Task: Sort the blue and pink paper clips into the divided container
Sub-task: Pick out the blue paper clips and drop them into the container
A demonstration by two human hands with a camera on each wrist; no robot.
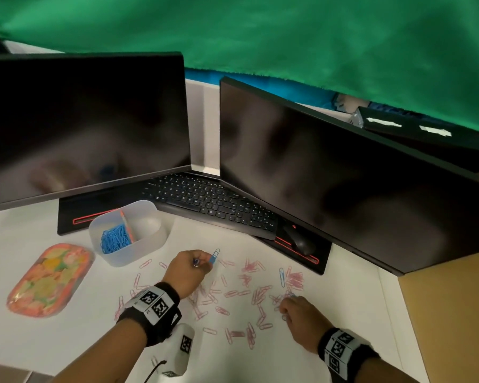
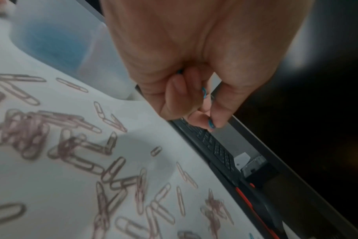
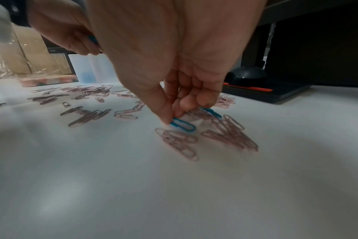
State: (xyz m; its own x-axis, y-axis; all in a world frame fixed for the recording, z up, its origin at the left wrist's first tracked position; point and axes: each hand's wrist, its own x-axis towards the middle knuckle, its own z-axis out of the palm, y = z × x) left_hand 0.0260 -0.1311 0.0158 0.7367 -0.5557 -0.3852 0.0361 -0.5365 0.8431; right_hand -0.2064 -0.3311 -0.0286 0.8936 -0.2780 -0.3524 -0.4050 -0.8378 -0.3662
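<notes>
A translucent divided container stands at the back left; its left compartment holds a heap of blue clips. My left hand hovers right of it and pinches a blue paper clip; in the left wrist view the curled fingers hold blue clips. My right hand reaches down to the table, thumb and finger pinching the end of another blue clip that lies flat. Many pink clips are scattered on the white table. A loose blue clip lies among them.
An orange patterned lid lies at the left. A black keyboard and mouse sit behind the clips under two dark monitors. The monitor stand base lies close on the right.
</notes>
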